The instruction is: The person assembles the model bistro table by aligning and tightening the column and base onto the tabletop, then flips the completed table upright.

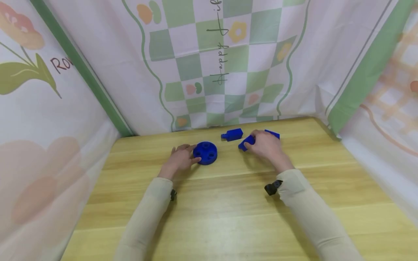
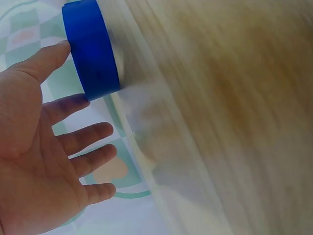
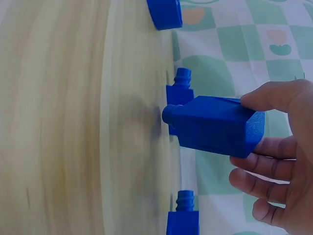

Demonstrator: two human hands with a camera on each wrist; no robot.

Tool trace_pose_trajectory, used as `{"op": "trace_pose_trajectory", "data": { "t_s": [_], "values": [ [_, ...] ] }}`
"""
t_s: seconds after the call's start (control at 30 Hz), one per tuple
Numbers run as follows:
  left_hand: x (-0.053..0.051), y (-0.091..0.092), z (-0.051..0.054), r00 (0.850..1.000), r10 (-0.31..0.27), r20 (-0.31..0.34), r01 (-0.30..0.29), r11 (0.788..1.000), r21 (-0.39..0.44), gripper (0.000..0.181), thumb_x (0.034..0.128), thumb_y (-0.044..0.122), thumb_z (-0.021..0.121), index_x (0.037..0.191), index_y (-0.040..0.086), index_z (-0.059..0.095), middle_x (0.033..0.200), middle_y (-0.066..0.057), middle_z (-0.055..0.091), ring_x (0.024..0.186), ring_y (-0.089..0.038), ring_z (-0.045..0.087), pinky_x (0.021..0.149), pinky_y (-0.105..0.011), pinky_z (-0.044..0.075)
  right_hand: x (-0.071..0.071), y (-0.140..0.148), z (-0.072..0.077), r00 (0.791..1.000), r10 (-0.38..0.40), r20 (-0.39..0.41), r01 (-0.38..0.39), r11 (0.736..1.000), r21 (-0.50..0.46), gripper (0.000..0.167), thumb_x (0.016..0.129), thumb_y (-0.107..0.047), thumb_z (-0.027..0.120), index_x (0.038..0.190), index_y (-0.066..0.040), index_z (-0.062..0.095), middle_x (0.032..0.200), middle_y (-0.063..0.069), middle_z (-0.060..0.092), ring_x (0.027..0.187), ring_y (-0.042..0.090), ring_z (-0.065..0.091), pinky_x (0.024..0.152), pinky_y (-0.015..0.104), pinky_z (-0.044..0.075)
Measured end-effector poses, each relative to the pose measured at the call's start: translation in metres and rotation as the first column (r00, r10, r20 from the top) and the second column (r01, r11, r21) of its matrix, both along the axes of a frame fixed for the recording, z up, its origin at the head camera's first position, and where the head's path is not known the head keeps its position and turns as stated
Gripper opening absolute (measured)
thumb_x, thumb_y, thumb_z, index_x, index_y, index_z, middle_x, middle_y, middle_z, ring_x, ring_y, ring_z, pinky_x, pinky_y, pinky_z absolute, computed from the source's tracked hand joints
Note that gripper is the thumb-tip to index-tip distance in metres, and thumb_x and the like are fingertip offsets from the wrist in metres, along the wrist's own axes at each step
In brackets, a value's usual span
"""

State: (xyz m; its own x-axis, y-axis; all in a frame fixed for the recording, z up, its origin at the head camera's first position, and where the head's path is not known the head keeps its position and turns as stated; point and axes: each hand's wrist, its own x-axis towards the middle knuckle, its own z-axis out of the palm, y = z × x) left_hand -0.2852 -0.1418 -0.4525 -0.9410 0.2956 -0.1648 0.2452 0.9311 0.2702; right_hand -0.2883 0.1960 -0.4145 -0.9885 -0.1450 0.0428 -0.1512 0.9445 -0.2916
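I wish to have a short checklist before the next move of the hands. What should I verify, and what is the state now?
1. Blue disc held: ok; the left hand has thumb and forefinger at its rim.
2. Disc's round openings face up, unfilled: ok.
3. Blue piece gripped: ok; the right hand pinches its wide end, leaving the neck free.
4. Neck lined up over an opening: not ok; it points sideways, apart from the disc.
5. Neck fits an opening: cannot tell; they have not met.
6. Both loose pieces fully visible from the head: not ok; the right hand partly covers the rightmost piece.
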Motion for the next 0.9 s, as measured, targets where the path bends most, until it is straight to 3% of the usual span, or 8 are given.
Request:
{"op": "trace_pose_trajectory", "data": {
  "t_s": [0.33,0.9],
  "values": [
    [-0.001,-0.001,-0.002,1.000,-0.003,-0.005,0.003,1.000,-0.001,0.073,0.0973,0.061,0.051,0.157,0.023,0.032,0.160,-0.014,0.036,0.152,-0.031,0.025,0.123,-0.062,0.011,0.001,-0.023,0.004,0.999,0.031,-0.021,-0.033,0.995,-0.092,0.056,0.092,-0.051,0.063,0.128,-0.008,0.061,0.122,0.016,0.067,0.111,0.037,0.063,0.091,0.055,0.051],
    [-0.002,-0.002,-0.002,1.000,-0.007,0.009,0.007,1.000,0.000,0.072,0.0983,0.060,0.049,0.158,0.024,0.030,0.160,-0.012,0.037,0.153,-0.029,0.023,0.124,-0.061,0.009,0.004,-0.064,0.011,0.987,0.138,-0.080,-0.144,0.987,-0.075,0.059,0.092,-0.053,0.061,0.129,-0.007,0.063,0.119,0.013,0.068,0.107,0.031,0.065,0.092,0.048,0.053]
  ]
}}
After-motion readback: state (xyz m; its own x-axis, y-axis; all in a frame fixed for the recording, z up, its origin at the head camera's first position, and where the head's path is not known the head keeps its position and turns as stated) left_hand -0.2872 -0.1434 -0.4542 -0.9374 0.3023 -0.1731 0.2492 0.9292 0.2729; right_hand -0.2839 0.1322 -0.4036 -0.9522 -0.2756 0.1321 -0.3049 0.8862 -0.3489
